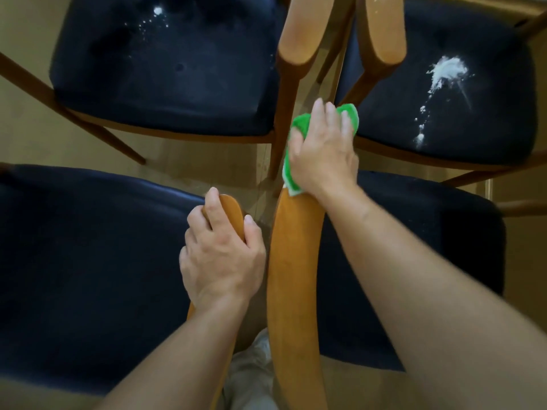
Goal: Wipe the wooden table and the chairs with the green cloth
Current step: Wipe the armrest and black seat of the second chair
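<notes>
Several wooden chairs with dark blue seats stand close together below me. My right hand (324, 149) grips the green cloth (299, 125) around the far end of the near right chair's curved wooden backrest (293, 276). My left hand (222, 250) grips the top of the near left chair's backrest (232, 207). White powder (447, 69) lies on the far right chair's seat (473, 119). Small white specks (157, 13) dot the far left chair's seat (165, 69). The wooden table is out of view.
Two more wooden backrests (299, 31) of the far chairs rise at top centre, close to my right hand. Pale wooden floor (213, 161) shows in the narrow gaps between the chairs. The near seats (88, 261) fill the lower left and right.
</notes>
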The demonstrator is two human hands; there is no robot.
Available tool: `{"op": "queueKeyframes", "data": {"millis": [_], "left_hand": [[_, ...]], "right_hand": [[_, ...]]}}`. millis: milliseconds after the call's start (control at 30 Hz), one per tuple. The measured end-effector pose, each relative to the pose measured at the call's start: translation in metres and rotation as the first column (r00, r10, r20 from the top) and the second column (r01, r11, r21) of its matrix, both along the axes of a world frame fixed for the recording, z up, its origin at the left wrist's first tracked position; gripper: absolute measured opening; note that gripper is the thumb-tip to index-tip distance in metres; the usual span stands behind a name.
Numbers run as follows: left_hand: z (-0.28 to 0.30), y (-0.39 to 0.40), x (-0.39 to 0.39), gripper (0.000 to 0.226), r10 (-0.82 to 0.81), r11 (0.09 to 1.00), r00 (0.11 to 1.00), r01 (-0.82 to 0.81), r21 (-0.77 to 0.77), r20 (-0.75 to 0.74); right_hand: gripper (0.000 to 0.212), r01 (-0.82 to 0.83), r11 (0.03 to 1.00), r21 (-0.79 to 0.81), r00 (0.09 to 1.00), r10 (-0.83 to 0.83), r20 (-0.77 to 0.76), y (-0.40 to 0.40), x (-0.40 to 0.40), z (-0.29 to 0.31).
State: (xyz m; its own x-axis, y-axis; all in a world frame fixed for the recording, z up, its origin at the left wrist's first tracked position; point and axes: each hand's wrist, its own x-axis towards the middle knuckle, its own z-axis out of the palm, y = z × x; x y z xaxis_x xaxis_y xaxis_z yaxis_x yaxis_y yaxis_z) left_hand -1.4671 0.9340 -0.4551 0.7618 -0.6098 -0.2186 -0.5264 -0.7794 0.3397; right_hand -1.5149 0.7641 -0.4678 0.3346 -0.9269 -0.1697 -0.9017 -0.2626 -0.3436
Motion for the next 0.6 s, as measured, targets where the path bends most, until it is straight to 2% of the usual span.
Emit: {"op": "queueKeyframes", "data": {"millis": [100, 267, 367, 467, 533, 600], "left_hand": [[-0.001, 0.000, 0.000, 0.063, -0.001, 1.000, 1.000, 0.001, 0.000, 0.004], [-0.001, 0.000, 0.001, 0.060, -0.003, 1.000, 1.000, 0.003, -0.002, 0.008], [-0.001, -0.001, 0.001, 0.058, -0.004, 1.000, 1.000, 0.004, 0.000, 0.006], [-0.001, -0.001, 0.001, 0.058, 0.003, 1.000, 1.000, -0.003, 0.005, 0.008], [-0.002, -0.001, 0.001, 0.058, -0.003, 1.000, 1.000, 0.003, 0.009, 0.015], [-0.002, -0.001, 0.001, 0.059, -0.011, 1.000, 1.000, 0.011, 0.011, 0.019]], "right_hand": [[0.061, 0.022, 0.998, -0.061, 0.999, -0.020, 0.040, 0.003, -0.001, -0.002], [0.082, 0.026, 1.000, -0.013, 0.997, -0.025, 0.066, 0.093, -0.025, 0.000], [0.095, 0.042, 0.983, 0.181, 0.978, -0.078, 0.195, 0.150, -0.051, 0.010], [0.105, 0.150, 0.869, 0.471, 0.929, -0.287, 0.233, 0.167, -0.067, 0.016], [0.109, 0.208, 0.823, 0.528, 0.908, -0.363, 0.209, 0.156, -0.065, 0.015], [0.107, 0.254, 0.822, 0.511, 0.873, -0.422, 0.246, 0.135, -0.052, 0.012]]}}
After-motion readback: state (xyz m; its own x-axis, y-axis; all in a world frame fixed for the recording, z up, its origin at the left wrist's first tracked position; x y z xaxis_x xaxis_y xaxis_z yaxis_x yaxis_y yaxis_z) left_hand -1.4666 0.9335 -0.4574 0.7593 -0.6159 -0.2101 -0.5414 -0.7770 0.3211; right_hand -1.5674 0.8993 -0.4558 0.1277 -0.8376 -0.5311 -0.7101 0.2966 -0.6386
